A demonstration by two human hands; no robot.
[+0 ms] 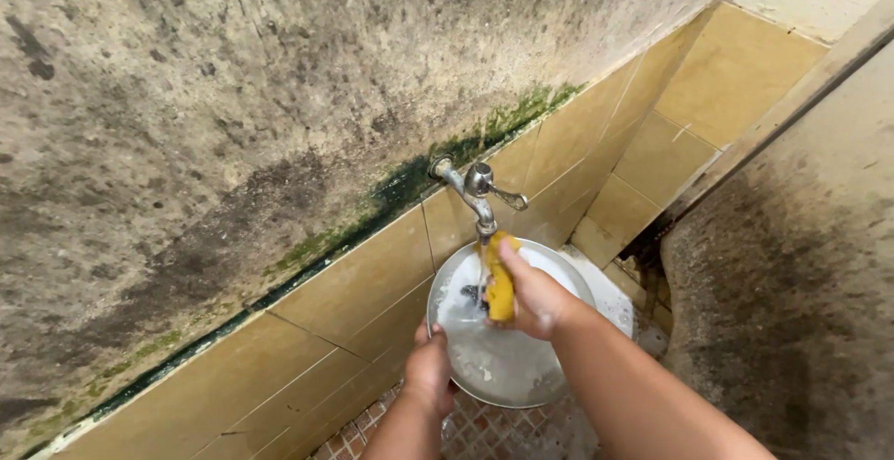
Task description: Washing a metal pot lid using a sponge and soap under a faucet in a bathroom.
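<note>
Your right hand (pixel 533 294) clamps a yellow sponge (pixel 500 285) under the tap (pixel 478 192), scrubbing the soapy steel plate (pixel 503 358). Your left hand (pixel 428 374) grips the plate's near-left rim, fingers curled; a full rinse looks due next.

Our right hand (pixel 535 300) covers much of the yellow sponge (pixel 500 285) and part of the metal plate (pixel 507 358); our left hand (pixel 430 374) hides the plate's near rim. Both our forearms and the tiled floor (pixel 494 432) are cut off at the bottom edge.
</note>
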